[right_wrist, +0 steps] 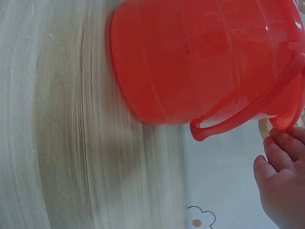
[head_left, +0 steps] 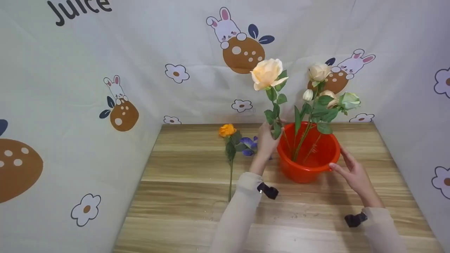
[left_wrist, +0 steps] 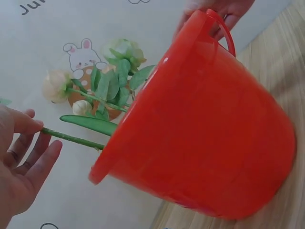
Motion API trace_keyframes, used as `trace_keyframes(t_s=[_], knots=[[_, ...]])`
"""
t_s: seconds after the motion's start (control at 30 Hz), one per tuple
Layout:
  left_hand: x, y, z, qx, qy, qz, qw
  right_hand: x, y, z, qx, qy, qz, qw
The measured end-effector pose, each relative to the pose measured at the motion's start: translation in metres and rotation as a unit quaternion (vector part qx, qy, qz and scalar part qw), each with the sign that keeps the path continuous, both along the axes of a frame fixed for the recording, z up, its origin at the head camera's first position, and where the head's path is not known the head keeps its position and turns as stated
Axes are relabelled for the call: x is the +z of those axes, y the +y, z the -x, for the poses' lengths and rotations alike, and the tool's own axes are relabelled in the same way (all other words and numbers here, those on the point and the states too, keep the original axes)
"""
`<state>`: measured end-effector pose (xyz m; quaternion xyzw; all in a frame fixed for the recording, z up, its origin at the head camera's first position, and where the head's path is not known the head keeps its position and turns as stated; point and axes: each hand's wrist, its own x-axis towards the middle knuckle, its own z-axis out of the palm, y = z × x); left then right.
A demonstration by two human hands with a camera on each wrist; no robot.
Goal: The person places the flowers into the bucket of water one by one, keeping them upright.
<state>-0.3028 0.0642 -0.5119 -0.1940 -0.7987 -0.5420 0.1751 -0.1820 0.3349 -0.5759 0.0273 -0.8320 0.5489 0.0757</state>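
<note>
My left hand (head_left: 268, 140) pinches the green stem (left_wrist: 71, 138) of a peach rose (head_left: 268, 74) between thumb and fingers. The rose stands tall at the left of a red bucket (head_left: 306, 174), its stem running down past the rim to the inside. Other flowers lean in the bucket: a cream rose (head_left: 319, 72), a pale green rose (head_left: 349, 101) and a white bud (head_left: 308, 95). At the bucket's right side, my right hand (head_left: 357, 177) touches the rim with fairly straight fingers (right_wrist: 281, 148). The bucket's handle (right_wrist: 248, 112) hangs down along its side.
Left of the bucket, an orange flower (head_left: 227, 130) lies on the wooden table (head_left: 182, 196), with a purple flower (head_left: 248, 146) beside it. Behind the table hangs a white cloth (head_left: 197, 102) printed with rabbits and flowers. Small wet spots dot the table in front.
</note>
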Motion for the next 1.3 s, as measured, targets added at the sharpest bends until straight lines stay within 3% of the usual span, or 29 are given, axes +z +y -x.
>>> trace_keyframes(t_s=[0.23, 0.33, 0.53, 0.77, 0.93, 1.17, 1.3], knots=[[-0.006, 0.005, 0.004, -0.015, -0.080, -0.002, 0.9967, 0.000, 0.000, 0.000, 0.001, -0.014, 0.002, 0.9999], [-0.009, 0.008, 0.006, -0.015, -0.092, 0.012, 0.9956, 0.000, 0.000, 0.000, -0.001, -0.020, 0.000, 0.9998], [-0.014, 0.014, 0.007, 0.011, -0.087, 0.061, 0.9943, -0.001, 0.001, 0.001, -0.003, -0.027, -0.001, 0.9996], [-0.016, 0.019, 0.008, 0.043, -0.085, 0.080, 0.9922, -0.001, 0.000, 0.000, -0.001, -0.013, 0.010, 0.9999], [-0.015, 0.026, 0.006, 0.091, -0.097, 0.126, 0.9830, 0.000, -0.002, -0.001, -0.005, -0.025, 0.008, 0.9996], [-0.021, 0.029, 0.005, 0.083, -0.082, 0.106, 0.9875, 0.001, -0.003, 0.000, -0.004, -0.030, 0.014, 0.9994], [-0.027, 0.028, 0.007, 0.106, -0.075, 0.101, 0.9864, 0.002, -0.001, -0.001, -0.006, -0.039, 0.011, 0.9992]])
